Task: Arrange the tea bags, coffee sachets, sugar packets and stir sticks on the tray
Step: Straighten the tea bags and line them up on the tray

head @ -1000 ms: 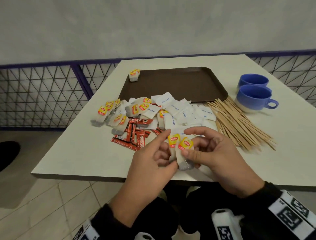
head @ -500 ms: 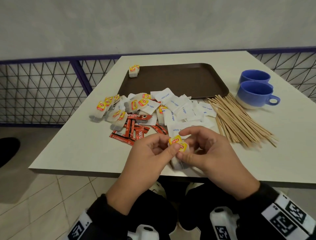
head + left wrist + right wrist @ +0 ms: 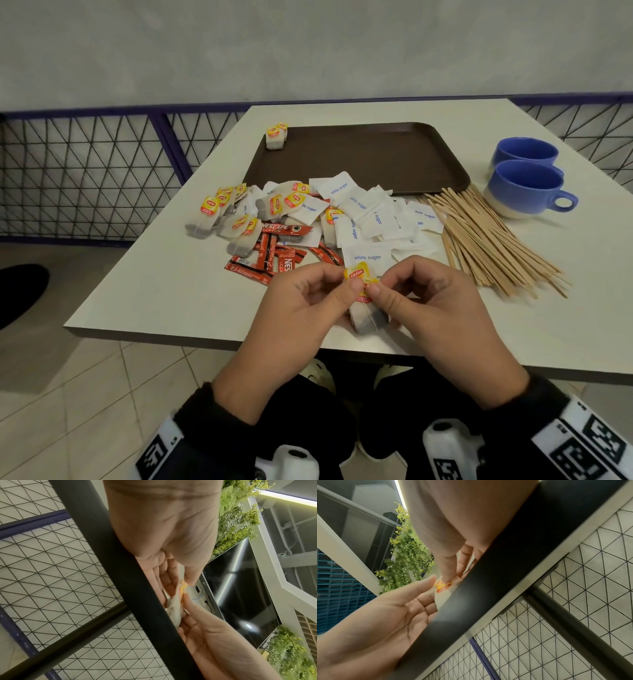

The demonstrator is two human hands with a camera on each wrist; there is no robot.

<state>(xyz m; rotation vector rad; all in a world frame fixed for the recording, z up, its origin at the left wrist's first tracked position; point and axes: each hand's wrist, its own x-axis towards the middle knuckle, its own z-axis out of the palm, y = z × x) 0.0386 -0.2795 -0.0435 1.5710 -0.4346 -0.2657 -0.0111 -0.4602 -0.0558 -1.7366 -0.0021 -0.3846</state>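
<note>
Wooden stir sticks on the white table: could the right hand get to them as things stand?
Probably not at once. The pile of wooden stir sticks lies open on that side with nothing over it, but the right hand and left hand both pinch yellow-tagged tea bags.
</note>
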